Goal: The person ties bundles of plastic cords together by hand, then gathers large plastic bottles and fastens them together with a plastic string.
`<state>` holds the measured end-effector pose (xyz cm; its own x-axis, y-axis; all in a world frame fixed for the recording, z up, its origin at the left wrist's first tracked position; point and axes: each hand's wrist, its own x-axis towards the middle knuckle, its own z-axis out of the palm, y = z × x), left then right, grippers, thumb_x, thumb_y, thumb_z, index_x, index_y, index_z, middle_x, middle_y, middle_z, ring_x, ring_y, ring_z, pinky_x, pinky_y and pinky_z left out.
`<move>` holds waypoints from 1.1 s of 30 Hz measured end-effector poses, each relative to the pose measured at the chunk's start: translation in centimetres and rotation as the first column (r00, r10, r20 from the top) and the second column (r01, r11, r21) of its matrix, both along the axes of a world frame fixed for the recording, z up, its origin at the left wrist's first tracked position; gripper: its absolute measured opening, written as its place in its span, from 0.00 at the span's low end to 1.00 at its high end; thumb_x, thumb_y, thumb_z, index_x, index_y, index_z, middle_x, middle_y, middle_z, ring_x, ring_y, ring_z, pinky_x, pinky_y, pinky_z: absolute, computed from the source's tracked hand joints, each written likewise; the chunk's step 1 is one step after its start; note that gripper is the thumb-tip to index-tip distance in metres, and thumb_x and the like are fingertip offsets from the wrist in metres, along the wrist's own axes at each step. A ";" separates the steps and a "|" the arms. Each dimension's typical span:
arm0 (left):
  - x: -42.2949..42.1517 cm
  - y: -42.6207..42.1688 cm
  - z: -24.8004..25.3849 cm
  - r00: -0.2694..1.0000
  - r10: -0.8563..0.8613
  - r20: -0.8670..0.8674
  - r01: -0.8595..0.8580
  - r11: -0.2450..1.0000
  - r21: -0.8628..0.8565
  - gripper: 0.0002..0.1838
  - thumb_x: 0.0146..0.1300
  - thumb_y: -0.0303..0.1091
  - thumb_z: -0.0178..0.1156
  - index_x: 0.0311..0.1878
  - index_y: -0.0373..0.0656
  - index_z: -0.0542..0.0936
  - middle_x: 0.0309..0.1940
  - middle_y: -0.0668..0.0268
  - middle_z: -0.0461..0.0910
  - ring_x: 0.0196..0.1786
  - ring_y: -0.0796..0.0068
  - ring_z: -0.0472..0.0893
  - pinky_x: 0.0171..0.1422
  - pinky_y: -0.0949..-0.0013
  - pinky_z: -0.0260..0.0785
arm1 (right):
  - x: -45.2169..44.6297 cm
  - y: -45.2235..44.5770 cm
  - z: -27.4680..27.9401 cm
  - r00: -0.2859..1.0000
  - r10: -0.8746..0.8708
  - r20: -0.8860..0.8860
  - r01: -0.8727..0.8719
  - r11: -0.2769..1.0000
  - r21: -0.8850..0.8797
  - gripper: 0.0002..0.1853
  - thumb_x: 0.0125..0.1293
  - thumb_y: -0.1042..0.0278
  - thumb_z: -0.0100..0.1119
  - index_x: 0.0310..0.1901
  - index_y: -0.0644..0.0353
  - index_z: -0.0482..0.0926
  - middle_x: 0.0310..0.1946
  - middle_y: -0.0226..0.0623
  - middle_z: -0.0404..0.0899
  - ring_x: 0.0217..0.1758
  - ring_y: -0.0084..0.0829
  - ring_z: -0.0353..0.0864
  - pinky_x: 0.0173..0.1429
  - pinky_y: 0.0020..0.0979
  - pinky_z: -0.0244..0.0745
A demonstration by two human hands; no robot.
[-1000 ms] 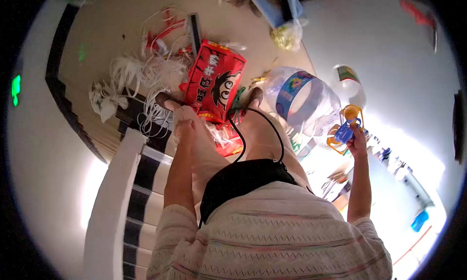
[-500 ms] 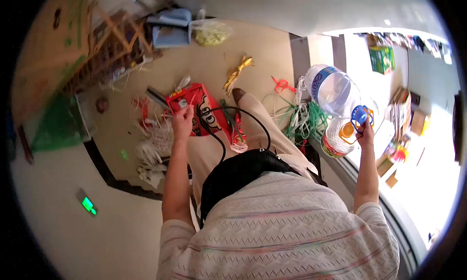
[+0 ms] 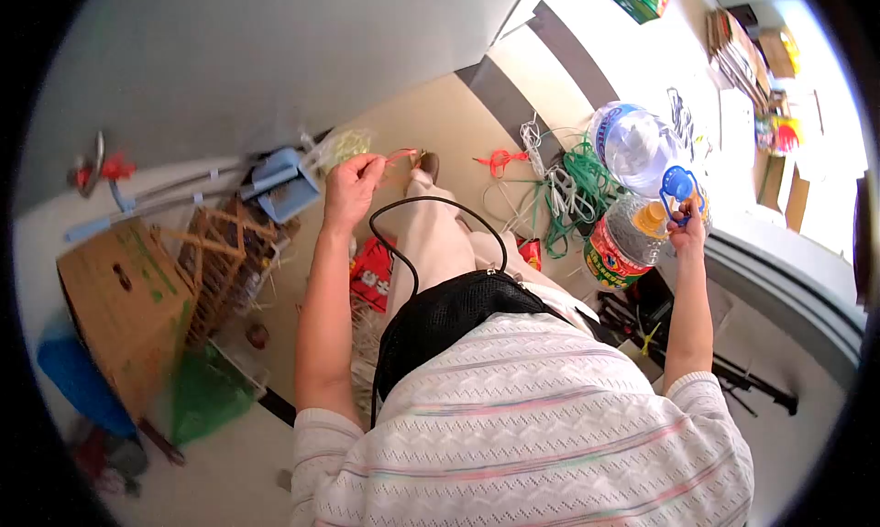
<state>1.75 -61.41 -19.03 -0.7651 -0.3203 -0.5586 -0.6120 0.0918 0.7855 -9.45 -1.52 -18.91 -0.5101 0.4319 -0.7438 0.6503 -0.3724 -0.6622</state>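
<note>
My left hand (image 3: 353,192) is closed in a pinch on a thin red plastic strip (image 3: 400,154), which trails off to the right above my foot. My right hand (image 3: 687,231) is closed around the carrying handles of two large plastic bottles. One is a clear water bottle (image 3: 647,151) with a blue cap and blue handle, lying tilted. Below it hangs a bottle with an orange cap and a red-green label (image 3: 616,258). A red printed bag (image 3: 371,275) lies on the floor, partly hidden behind my leg and left arm.
Tangled green cord (image 3: 587,192) and a red ribbon (image 3: 500,162) lie on the floor. At left are a cardboard box (image 3: 128,298), a wooden lattice rack (image 3: 215,261), and a blue dustpan (image 3: 284,186). A door track (image 3: 779,289) runs along the right.
My body and view have turned, so the room has shifted around me. My left hand has moved away from the red bag with the strip. My right hand still holds both bottles.
</note>
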 end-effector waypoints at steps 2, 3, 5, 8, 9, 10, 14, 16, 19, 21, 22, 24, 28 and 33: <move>-2.9 0.2 -0.8 0.995 -0.097 0.019 0.097 0.995 0.004 0.12 0.58 0.37 0.57 0.34 0.37 0.80 0.16 0.74 0.71 0.21 0.86 0.68 0.26 0.78 0.61 | 0.8 -0.5 0.4 0.997 -0.083 -0.001 0.083 0.997 0.009 0.13 0.61 0.51 0.55 0.27 0.48 0.67 0.20 0.19 0.66 0.19 0.17 0.63 0.18 0.22 0.53; -4.4 0.3 -1.4 0.989 -0.143 0.028 0.143 0.990 0.005 0.12 0.58 0.37 0.57 0.34 0.37 0.80 0.16 0.74 0.71 0.21 0.86 0.68 0.25 0.78 0.60 | 0.8 -0.6 0.6 0.993 -0.121 -0.003 0.121 0.993 0.013 0.13 0.61 0.51 0.55 0.28 0.48 0.67 0.20 0.20 0.66 0.19 0.17 0.63 0.19 0.22 0.53; -7.5 0.2 -1.8 0.972 -0.234 -0.008 0.234 0.970 0.065 0.12 0.58 0.37 0.56 0.33 0.36 0.79 0.16 0.74 0.71 0.20 0.86 0.67 0.23 0.78 0.59 | 1.1 -0.6 0.5 0.984 -0.178 -0.003 0.178 0.984 0.005 0.13 0.61 0.51 0.54 0.28 0.48 0.67 0.21 0.20 0.66 0.19 0.18 0.64 0.19 0.23 0.54; -10.9 0.9 -1.1 0.942 -0.333 -0.047 0.336 0.934 0.123 0.11 0.59 0.36 0.56 0.32 0.37 0.79 0.16 0.74 0.71 0.18 0.86 0.66 0.21 0.78 0.57 | 1.6 -1.1 0.8 0.978 -0.210 -0.013 0.209 0.977 -0.045 0.12 0.62 0.51 0.53 0.29 0.48 0.68 0.22 0.21 0.66 0.20 0.18 0.64 0.19 0.23 0.54; -11.6 1.2 -0.2 0.936 -0.348 -0.040 0.350 0.924 0.154 0.11 0.59 0.36 0.55 0.32 0.37 0.79 0.16 0.74 0.71 0.19 0.87 0.66 0.21 0.79 0.57 | 1.8 -1.3 0.8 0.976 -0.216 -0.019 0.215 0.975 -0.060 0.12 0.62 0.52 0.53 0.29 0.48 0.68 0.22 0.21 0.66 0.20 0.19 0.64 0.19 0.23 0.54; -13.1 1.4 0.5 0.929 -0.370 -0.033 0.369 0.910 0.189 0.11 0.59 0.35 0.55 0.32 0.37 0.79 0.16 0.75 0.71 0.19 0.87 0.66 0.22 0.79 0.57 | 1.7 -1.4 0.6 0.973 -0.228 -0.024 0.226 0.972 -0.069 0.12 0.62 0.52 0.53 0.29 0.49 0.68 0.22 0.21 0.66 0.20 0.19 0.64 0.19 0.23 0.54; -18.9 4.3 3.5 0.849 -0.526 -0.050 0.520 0.815 0.257 0.09 0.62 0.34 0.54 0.35 0.38 0.78 0.17 0.76 0.69 0.19 0.88 0.64 0.22 0.83 0.56 | 1.7 -1.9 0.1 0.965 -0.243 -0.093 0.218 0.951 -0.221 0.12 0.62 0.51 0.52 0.30 0.49 0.69 0.21 0.22 0.69 0.21 0.22 0.66 0.20 0.24 0.56; -20.4 6.9 5.4 0.796 -0.600 -0.080 0.598 0.760 0.253 0.09 0.61 0.34 0.54 0.35 0.38 0.78 0.18 0.75 0.71 0.20 0.89 0.65 0.23 0.83 0.57 | 2.7 -1.6 -0.5 0.949 -0.287 -0.126 0.246 0.931 -0.269 0.12 0.63 0.51 0.51 0.30 0.49 0.69 0.21 0.22 0.69 0.21 0.22 0.66 0.21 0.24 0.56; -21.7 11.6 6.7 0.710 -0.685 -0.164 0.702 0.670 0.240 0.09 0.59 0.34 0.56 0.33 0.37 0.79 0.18 0.74 0.73 0.21 0.87 0.67 0.25 0.80 0.59 | 3.2 -2.7 0.3 0.926 -0.334 -0.177 0.270 0.911 -0.311 0.11 0.63 0.53 0.51 0.30 0.49 0.69 0.22 0.23 0.69 0.22 0.22 0.67 0.22 0.25 0.58; -22.1 16.0 7.2 0.593 -0.772 -0.229 0.805 0.573 0.153 0.09 0.58 0.34 0.57 0.32 0.37 0.80 0.19 0.74 0.74 0.22 0.87 0.68 0.26 0.80 0.60 | 3.2 -3.9 0.9 0.912 -0.349 -0.214 0.286 0.917 -0.276 0.10 0.63 0.54 0.53 0.30 0.49 0.70 0.23 0.23 0.69 0.22 0.22 0.67 0.21 0.27 0.58; -21.8 18.4 7.5 0.504 -0.827 -0.250 0.861 0.504 0.069 0.09 0.58 0.34 0.57 0.32 0.36 0.80 0.20 0.74 0.74 0.22 0.87 0.68 0.26 0.80 0.61 | 3.3 -4.0 0.9 0.908 -0.344 -0.239 0.276 0.920 -0.277 0.10 0.62 0.55 0.54 0.31 0.50 0.70 0.23 0.23 0.69 0.22 0.21 0.67 0.21 0.26 0.59; -20.1 24.1 9.7 0.344 -0.913 -0.220 0.925 0.369 -0.086 0.09 0.56 0.33 0.58 0.31 0.36 0.80 0.19 0.72 0.74 0.24 0.86 0.69 0.28 0.80 0.62 | 3.6 -4.0 1.2 0.905 -0.312 -0.290 0.228 0.930 -0.290 0.09 0.62 0.56 0.55 0.33 0.50 0.71 0.24 0.23 0.70 0.23 0.21 0.69 0.21 0.25 0.60; -17.9 32.9 11.6 0.161 -0.950 -0.268 0.904 0.251 -0.346 0.10 0.51 0.38 0.57 0.30 0.43 0.82 0.22 0.59 0.78 0.26 0.65 0.78 0.33 0.65 0.69 | 3.3 -5.3 4.6 0.888 -0.298 -0.351 0.197 0.935 -0.296 0.08 0.61 0.58 0.57 0.34 0.50 0.73 0.27 0.26 0.75 0.24 0.19 0.73 0.19 0.24 0.64; -18.4 39.6 12.0 0.140 -0.954 -0.263 0.776 0.271 -0.570 0.09 0.51 0.37 0.55 0.27 0.45 0.81 0.24 0.57 0.78 0.31 0.58 0.79 0.36 0.60 0.70 | 1.3 -4.4 6.7 0.885 -0.249 -0.394 0.115 0.936 -0.333 0.08 0.61 0.59 0.56 0.36 0.53 0.75 0.30 0.29 0.78 0.25 0.20 0.76 0.21 0.24 0.71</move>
